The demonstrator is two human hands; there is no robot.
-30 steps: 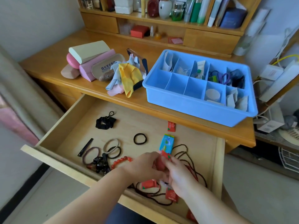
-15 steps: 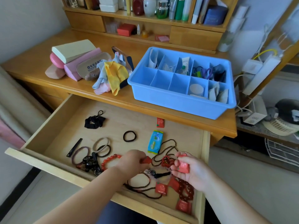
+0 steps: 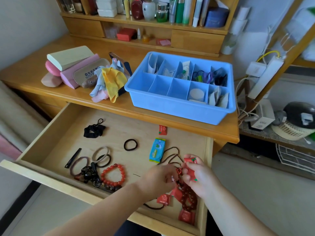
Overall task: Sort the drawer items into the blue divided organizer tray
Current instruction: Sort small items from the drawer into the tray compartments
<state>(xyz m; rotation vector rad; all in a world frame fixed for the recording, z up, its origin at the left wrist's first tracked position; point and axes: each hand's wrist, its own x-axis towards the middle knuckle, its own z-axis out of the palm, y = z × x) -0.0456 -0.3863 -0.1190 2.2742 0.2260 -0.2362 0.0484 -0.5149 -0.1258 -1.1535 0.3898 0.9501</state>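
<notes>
I have both hands low in the near right corner of the open drawer, gathering the small red packets. My right hand has its fingers curled round a little stack of red packets, held just above the tangle. My left hand reaches in beside it; its fingertips are hidden behind the knuckles, so I cannot tell whether they pinch anything. More red packets lie under and beside the dark red bead string, which is looped over them, with one loose packet up near the drawer's back edge. The blue divided tray sits on the desk above, its near left compartments bare. To do this well, I judge I should lift each packet clear of the beads before pulling, or the string comes along; then carry the whole stack to one bare compartment, collecting the far packet on the way
</notes>
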